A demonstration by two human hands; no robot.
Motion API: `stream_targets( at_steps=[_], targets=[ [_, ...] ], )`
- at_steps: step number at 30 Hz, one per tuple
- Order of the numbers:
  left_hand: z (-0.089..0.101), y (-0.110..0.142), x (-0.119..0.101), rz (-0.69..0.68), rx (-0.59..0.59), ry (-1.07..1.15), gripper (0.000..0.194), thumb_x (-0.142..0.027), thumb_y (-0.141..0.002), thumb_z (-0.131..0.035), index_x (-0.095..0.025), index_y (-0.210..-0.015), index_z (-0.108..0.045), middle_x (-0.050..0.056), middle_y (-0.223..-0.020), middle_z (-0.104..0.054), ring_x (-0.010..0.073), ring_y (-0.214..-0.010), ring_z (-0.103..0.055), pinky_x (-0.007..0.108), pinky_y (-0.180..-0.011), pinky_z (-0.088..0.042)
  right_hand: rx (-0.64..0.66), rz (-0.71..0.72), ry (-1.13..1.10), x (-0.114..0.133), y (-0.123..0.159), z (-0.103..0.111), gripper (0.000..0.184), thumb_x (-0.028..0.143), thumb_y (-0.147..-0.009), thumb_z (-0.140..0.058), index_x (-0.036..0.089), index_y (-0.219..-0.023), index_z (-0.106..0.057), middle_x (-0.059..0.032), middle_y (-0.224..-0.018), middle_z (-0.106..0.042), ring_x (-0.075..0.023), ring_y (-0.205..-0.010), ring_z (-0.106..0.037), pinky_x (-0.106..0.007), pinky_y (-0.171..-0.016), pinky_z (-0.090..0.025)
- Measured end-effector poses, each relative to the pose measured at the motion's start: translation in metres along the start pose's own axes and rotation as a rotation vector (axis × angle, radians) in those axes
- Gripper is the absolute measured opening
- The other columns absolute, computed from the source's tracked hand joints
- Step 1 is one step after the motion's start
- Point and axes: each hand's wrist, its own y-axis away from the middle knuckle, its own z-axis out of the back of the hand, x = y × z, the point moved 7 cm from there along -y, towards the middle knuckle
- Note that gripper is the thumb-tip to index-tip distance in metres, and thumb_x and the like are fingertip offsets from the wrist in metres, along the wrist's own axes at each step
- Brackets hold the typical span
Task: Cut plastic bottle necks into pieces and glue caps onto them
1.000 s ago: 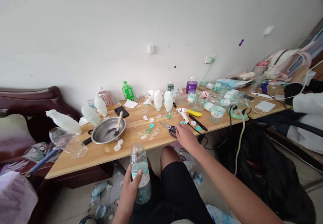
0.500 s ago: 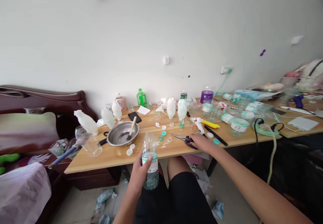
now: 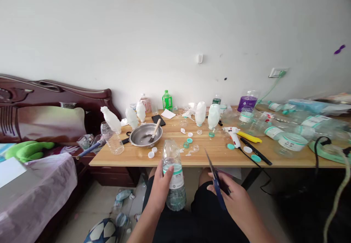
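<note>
Five forms (image 3: 200, 113) were coated white. The left hand (image 3: 161, 184) clasped an uncoated plastic bottle (image 3: 176, 182), any cuts unclear; the right hand (image 3: 233, 194) gripped scissors (image 3: 216, 185).

The labelled bottle (image 3: 177, 197) is clear, glossy plastic; the scissors (image 3: 217, 185) have metal blades and smooth plastic-looking handles. Mixing bowl (image 3: 137, 142) — shiny metal. Tabletop (image 3: 109, 160) — smooth, grained wood. Headboard (image 3: 94, 97): glossy wood. Bedsheet (image 3: 59, 186): creased cloth.

The table (image 3: 128, 160) bears a bowl (image 3: 138, 143), two caps (image 3: 151, 155) in front, a green bottle (image 3: 167, 101) behind, a glue gun (image 3: 233, 136) to its right.
</note>
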Motion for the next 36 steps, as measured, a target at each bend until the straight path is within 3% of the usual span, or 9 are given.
stream_targets(
  at_steps=[3,8,15,18,27,32,36],
  targets=[
    [0.002,0.002,-0.008,-0.035,-0.009,-0.054,0.052,-0.057,-0.080,-0.062,-0.016,-0.110,-0.069,0.013,-0.098,-0.075,0.0355,-0.104,-0.067,0.047,-0.087,-0.055,-0.035,-0.076,-0.027,0.008,0.006,-0.004,0.025,0.044,-0.091,-0.047,0.024,-0.105,-0.053,-0.0074,-0.093,-0.073,-0.0216,-0.082,-0.071,-0.031,-0.074,-0.055],
    [0.005,0.005,-0.014,-0.086,-0.058,-0.121,0.049,-0.054,-0.082,-0.061,-0.017,-0.113,-0.069,0.012,-0.104,-0.074,0.0363,-0.114,-0.062,0.047,-0.094,-0.051,-0.053,0.125,0.194,0.037,0.014,0.008,0.035,0.044,-0.085,-0.056,0.023,-0.112,-0.046,-0.0102,-0.106,-0.066,-0.0247,-0.097,-0.066,-0.036,-0.083,-0.054],
    [0.002,0.008,-0.007,-0.084,-0.073,-0.141,0.054,-0.048,-0.084,-0.061,-0.018,-0.128,-0.058,0.012,-0.123,-0.068,0.0325,-0.118,-0.060,0.043,-0.100,-0.046,-0.193,0.305,0.503,0.077,0.032,0.022,0.040,0.051,-0.081,-0.061,0.022,-0.107,-0.053,-0.0112,-0.092,-0.065,-0.0295,-0.080,-0.065,-0.044,-0.071,-0.054],
    [0.000,0.010,-0.008,-0.099,-0.073,-0.210,0.057,-0.047,-0.084,-0.062,-0.020,-0.133,-0.051,0.011,-0.130,-0.062,0.0302,-0.123,-0.055,0.041,-0.103,-0.042,-0.160,0.333,0.573,0.089,0.034,0.019,0.034,0.047,-0.079,-0.062,0.022,-0.101,-0.056,-0.0102,-0.088,-0.065,-0.0300,-0.079,-0.064,-0.044,-0.068,-0.053],
    [-0.007,0.021,-0.019,-0.244,-0.124,-0.437,0.054,-0.039,-0.080,-0.068,-0.020,-0.127,-0.048,0.011,-0.120,-0.061,0.0276,-0.111,-0.059,0.040,-0.099,-0.044,-0.083,0.198,0.619,0.077,0.025,0.012,0.027,0.050,-0.084,-0.054,0.024,-0.089,-0.056,-0.0095,-0.084,-0.065,-0.0296,-0.077,-0.063,-0.042,-0.067,-0.048],
    [-0.008,0.027,-0.004,-0.312,-0.216,-0.507,0.066,-0.040,-0.066,-0.080,-0.019,-0.121,-0.050,0.012,-0.115,-0.063,0.0302,-0.107,-0.062,0.042,-0.092,-0.049,-0.021,0.120,0.700,0.070,0.023,0.005,0.020,0.044,-0.082,-0.059,0.024,-0.081,-0.055,-0.0085,-0.077,-0.069,-0.0281,-0.070,-0.065,-0.036,-0.060,-0.043],
    [-0.006,0.031,0.002,-0.409,-0.239,-0.604,0.064,-0.039,-0.063,-0.082,-0.021,-0.117,-0.053,0.011,-0.112,-0.066,0.0311,-0.104,-0.065,0.043,-0.090,-0.050,0.054,0.063,0.787,0.070,0.020,0.002,0.016,0.037,-0.075,-0.064,0.024,-0.075,-0.054,-0.0068,-0.071,-0.070,-0.0288,-0.067,-0.068,-0.034,-0.056,-0.039]
  ],
)
